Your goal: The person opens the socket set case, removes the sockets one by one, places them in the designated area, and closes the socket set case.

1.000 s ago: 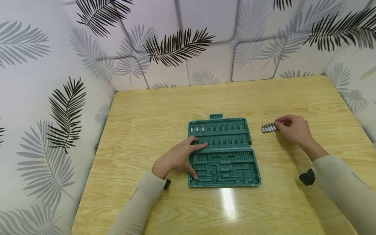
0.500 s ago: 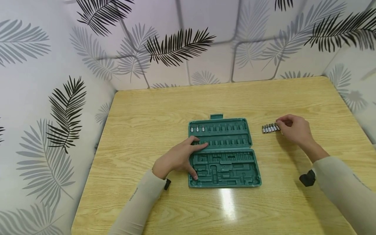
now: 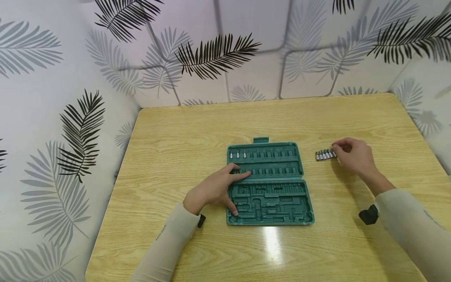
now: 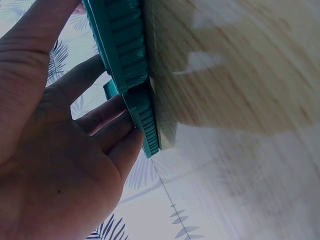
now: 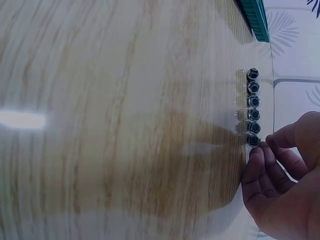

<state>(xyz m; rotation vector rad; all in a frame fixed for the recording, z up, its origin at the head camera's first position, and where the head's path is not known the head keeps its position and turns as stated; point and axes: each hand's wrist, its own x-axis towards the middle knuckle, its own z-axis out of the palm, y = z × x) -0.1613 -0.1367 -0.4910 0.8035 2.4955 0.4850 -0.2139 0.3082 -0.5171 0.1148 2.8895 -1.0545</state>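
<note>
My left hand rests on the left side of an unfolded green socket-set case, fingers spread across the upper half and thumb on the lower. In the left wrist view, the fingers of that hand reach over the case edge. Right of the case, a row of several bit sockets stands side by side on the table. My right hand pinches the bit socket at the row's near end in the right wrist view, thumb and fingertips against it.
Three bit sockets sit in the top-left slots of the case; its other moulded slots show bare green. A latch tab sticks out from the far edge. Leaf-patterned fabric rises behind the wooden table.
The right fingertips shift very slightly at the row's end, and the end socket shows a little more. The left hand stays put on the case. The head view drifts slightly.
</note>
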